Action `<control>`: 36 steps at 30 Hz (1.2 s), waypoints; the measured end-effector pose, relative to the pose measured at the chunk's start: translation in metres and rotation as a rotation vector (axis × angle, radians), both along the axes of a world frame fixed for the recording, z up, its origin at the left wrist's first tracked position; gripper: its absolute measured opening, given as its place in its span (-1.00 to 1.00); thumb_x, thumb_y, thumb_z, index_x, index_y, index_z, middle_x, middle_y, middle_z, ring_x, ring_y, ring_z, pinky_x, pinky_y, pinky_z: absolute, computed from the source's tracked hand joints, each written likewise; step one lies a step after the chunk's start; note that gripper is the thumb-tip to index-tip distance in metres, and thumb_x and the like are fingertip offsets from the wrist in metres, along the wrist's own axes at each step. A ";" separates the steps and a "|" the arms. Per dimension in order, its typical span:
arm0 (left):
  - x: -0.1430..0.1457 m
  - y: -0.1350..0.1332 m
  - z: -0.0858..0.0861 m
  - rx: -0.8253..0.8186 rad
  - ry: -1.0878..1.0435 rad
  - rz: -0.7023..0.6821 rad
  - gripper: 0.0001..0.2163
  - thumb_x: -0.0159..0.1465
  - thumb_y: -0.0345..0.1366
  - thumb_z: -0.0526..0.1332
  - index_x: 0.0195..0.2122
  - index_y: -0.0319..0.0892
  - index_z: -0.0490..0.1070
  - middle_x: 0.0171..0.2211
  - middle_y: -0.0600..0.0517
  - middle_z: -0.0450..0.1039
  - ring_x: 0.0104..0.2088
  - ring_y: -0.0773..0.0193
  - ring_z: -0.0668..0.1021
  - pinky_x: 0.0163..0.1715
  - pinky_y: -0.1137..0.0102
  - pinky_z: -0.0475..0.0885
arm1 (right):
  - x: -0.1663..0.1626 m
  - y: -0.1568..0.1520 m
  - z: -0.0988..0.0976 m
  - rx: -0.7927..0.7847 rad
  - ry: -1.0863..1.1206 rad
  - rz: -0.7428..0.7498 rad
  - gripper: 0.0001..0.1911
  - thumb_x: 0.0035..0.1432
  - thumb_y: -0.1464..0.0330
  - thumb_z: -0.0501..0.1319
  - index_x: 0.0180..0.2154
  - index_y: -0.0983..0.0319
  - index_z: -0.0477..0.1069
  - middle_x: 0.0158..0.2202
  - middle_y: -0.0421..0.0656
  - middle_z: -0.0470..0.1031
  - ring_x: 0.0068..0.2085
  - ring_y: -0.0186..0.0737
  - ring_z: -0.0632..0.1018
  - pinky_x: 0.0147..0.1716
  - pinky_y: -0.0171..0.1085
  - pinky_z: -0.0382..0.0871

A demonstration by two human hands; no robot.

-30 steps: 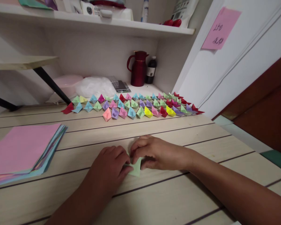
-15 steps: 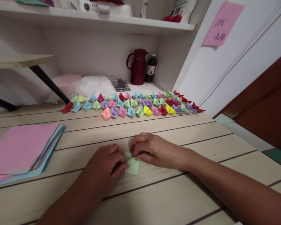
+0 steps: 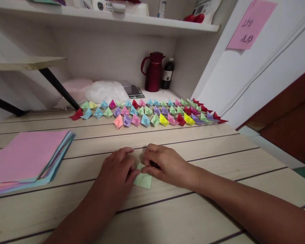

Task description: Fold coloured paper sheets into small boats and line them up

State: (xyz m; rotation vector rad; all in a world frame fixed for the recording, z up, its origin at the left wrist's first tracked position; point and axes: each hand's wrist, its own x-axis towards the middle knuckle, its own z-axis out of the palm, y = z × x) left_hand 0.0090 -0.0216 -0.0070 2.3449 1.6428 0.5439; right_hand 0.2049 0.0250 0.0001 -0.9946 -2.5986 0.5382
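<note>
My left hand [image 3: 118, 166] is partly open, the index finger stretched forward clear of the thumb, and the thumb tip rests at the left edge of a small pale green piece of folded paper [image 3: 143, 181]. My right hand [image 3: 165, 164] has its fingers curled inward and its thumb laid on the upper part of that paper; I cannot tell whether it pinches the paper or only presses it. The paper lies between my two hands, near the thumbs, on a pale wood-look desk [image 3: 183, 217] with dark lines across it.

Well to the left of my left hand sits a stack of square coloured paper sheets [image 3: 27, 152], pink on top, with blue and other colours showing at the edge. Beyond both hands, small folded paper boats [image 3: 145, 120] in red, yellow, blue, green, pink and purple stand in close rows. Farther past them are a dark red jug with a handle [image 3: 154, 76], a dark bottle with a white cap [image 3: 167, 76] just beside it, and, farther left, a whitish plastic bag [image 3: 105, 91].
</note>
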 end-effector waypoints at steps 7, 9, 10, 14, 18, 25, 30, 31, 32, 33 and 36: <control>-0.001 -0.003 0.009 -0.055 0.132 0.084 -0.94 0.16 -0.37 0.21 -0.42 -0.15 0.33 0.20 -0.16 0.22 0.15 -0.11 0.33 0.02 -0.08 0.26 | -0.002 0.001 -0.005 0.009 0.023 -0.029 -0.83 0.14 0.25 0.26 -0.36 0.20 0.36 -0.34 -0.22 0.36 -0.34 -0.30 0.41 -0.36 -0.33 0.19; 0.000 -0.004 0.011 -0.043 0.135 0.100 -0.92 0.14 -0.38 0.23 -0.35 -0.14 0.33 0.24 -0.14 0.18 0.14 -0.08 0.35 0.04 -0.06 0.26 | -0.002 0.001 -0.006 -0.004 0.054 -0.042 -0.83 0.13 0.26 0.28 -0.33 0.19 0.35 -0.32 -0.23 0.36 -0.34 -0.31 0.41 -0.36 -0.33 0.20; 0.000 -0.004 0.012 -0.043 0.138 0.100 -0.90 0.14 -0.38 0.23 -0.33 -0.14 0.33 0.24 -0.13 0.18 0.14 -0.07 0.35 0.05 -0.05 0.26 | -0.003 0.001 -0.007 -0.012 0.067 -0.058 -0.83 0.13 0.26 0.28 -0.29 0.18 0.36 -0.31 -0.23 0.37 -0.34 -0.31 0.41 -0.35 -0.33 0.21; 0.001 -0.006 0.015 -0.074 0.151 0.080 -0.87 0.15 -0.40 0.20 -0.28 -0.14 0.30 0.21 -0.15 0.23 0.13 -0.03 0.37 0.05 -0.01 0.27 | -0.005 0.002 -0.008 -0.035 0.086 -0.082 -0.69 0.15 0.31 0.25 -0.04 0.12 0.35 -0.20 -0.19 0.37 -0.28 -0.28 0.44 -0.25 -0.28 0.28; -0.001 -0.007 0.014 -0.045 0.125 0.074 -0.84 0.16 -0.40 0.19 -0.24 -0.14 0.26 0.17 -0.15 0.27 0.14 0.00 0.36 0.04 0.03 0.27 | -0.007 0.004 -0.004 -0.023 0.087 0.065 -0.64 0.15 0.38 0.24 0.01 0.07 0.38 -0.10 -0.14 0.36 -0.08 -0.18 0.41 -0.05 -0.19 0.27; -0.003 -0.007 0.006 0.016 0.075 0.073 -0.78 0.15 -0.35 0.23 -0.20 -0.14 0.25 -0.04 -0.10 0.41 0.02 0.03 0.44 -0.04 0.10 0.31 | -0.006 0.002 0.003 -0.095 0.107 0.097 -0.81 0.01 0.52 0.27 -0.29 0.20 0.40 -0.19 -0.14 0.40 -0.13 -0.18 0.41 -0.13 -0.21 0.30; -0.004 -0.006 0.004 0.028 0.062 0.012 -0.77 0.16 -0.34 0.24 -0.15 -0.12 0.30 -0.06 -0.06 0.44 -0.02 0.05 0.44 -0.05 0.10 0.31 | -0.005 0.001 0.003 -0.174 0.161 0.077 -0.85 -0.01 0.53 0.28 -0.37 0.22 0.39 -0.23 -0.15 0.41 -0.21 -0.25 0.41 -0.24 -0.30 0.29; -0.005 -0.006 0.003 0.030 0.063 -0.003 -0.77 0.16 -0.34 0.23 -0.15 -0.11 0.31 -0.06 -0.05 0.45 -0.02 0.06 0.44 -0.05 0.11 0.30 | -0.005 0.001 0.003 -0.185 0.168 0.072 -0.86 0.00 0.53 0.27 -0.37 0.22 0.39 -0.26 -0.17 0.41 -0.25 -0.28 0.41 -0.28 -0.32 0.28; -0.005 -0.005 0.003 0.030 0.067 -0.016 -0.78 0.17 -0.34 0.23 -0.15 -0.11 0.33 -0.05 -0.05 0.45 -0.01 0.06 0.43 -0.04 0.11 0.30 | -0.004 0.002 0.002 -0.197 0.177 0.064 -0.86 0.00 0.53 0.27 -0.37 0.22 0.38 -0.28 -0.18 0.42 -0.29 -0.30 0.40 -0.33 -0.35 0.27; -0.005 -0.005 0.003 0.027 0.070 -0.026 -0.79 0.17 -0.33 0.24 -0.15 -0.10 0.35 -0.04 -0.04 0.45 0.00 0.06 0.43 -0.03 0.10 0.30 | -0.004 0.002 0.002 -0.213 0.191 0.053 -0.87 0.00 0.52 0.27 -0.37 0.23 0.38 -0.31 -0.20 0.42 -0.33 -0.33 0.39 -0.37 -0.36 0.26; -0.004 -0.005 0.003 -0.004 0.063 -0.036 -0.77 0.15 -0.32 0.26 -0.14 -0.09 0.38 0.01 -0.04 0.43 0.05 0.04 0.41 0.02 0.08 0.27 | -0.003 0.002 -0.001 -0.279 0.247 0.026 -0.88 0.02 0.56 0.20 -0.41 0.24 0.34 -0.39 -0.24 0.41 -0.40 -0.37 0.37 -0.42 -0.40 0.23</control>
